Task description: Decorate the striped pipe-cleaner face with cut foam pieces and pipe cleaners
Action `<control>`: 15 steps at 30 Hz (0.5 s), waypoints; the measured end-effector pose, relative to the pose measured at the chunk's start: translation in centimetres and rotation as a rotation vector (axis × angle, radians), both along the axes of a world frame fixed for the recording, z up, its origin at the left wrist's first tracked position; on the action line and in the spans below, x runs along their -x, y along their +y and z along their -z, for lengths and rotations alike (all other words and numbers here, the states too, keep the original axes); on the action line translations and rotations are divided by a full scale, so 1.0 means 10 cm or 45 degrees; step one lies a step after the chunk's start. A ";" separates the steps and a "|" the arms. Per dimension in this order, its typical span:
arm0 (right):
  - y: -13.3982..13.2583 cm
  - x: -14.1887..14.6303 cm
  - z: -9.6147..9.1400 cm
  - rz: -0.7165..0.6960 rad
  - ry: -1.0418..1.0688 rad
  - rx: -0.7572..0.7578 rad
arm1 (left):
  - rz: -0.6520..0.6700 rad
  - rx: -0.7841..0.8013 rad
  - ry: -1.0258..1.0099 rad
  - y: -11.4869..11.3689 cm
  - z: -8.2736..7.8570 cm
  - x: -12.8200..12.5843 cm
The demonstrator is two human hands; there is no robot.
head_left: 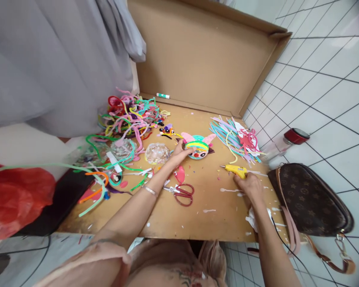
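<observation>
My left hand [179, 153] reaches forward and grips the left edge of a small colourful craft head [198, 146] with pink ears, striped bands and eyes, lying on the cardboard work surface [197, 207]. My right hand [251, 185] is closed around the handle of a yellow glue gun [235, 170], its nozzle pointing left and resting low over the cardboard, a short way right of the craft head. Red-handled scissors [182, 192] lie between my two forearms.
A tangled heap of coloured pipe cleaners [128, 115] fills the back left. Cut pipe cleaners and pink foam shapes [237, 137] lie at the back right. A clear bag [157, 153], a red-lidded jar [287, 143], a brown handbag [311, 199] and upright cardboard wall [203, 56] surround the area.
</observation>
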State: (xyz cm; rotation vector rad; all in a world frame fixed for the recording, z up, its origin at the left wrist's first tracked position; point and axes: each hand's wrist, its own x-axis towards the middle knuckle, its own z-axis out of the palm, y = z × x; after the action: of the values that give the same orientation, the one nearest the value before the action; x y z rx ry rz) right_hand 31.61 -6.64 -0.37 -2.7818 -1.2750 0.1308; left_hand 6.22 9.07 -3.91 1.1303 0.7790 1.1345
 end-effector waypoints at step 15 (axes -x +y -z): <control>0.13 0.52 -0.37 -0.193 -0.071 -0.840 | 0.006 -0.047 -0.059 -0.02 -0.01 0.01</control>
State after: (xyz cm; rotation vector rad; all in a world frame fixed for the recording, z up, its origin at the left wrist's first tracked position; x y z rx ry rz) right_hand 26.42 -5.35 3.29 -2.1417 -1.2496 -0.3060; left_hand 6.15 8.91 -3.81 1.1321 0.7223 1.1715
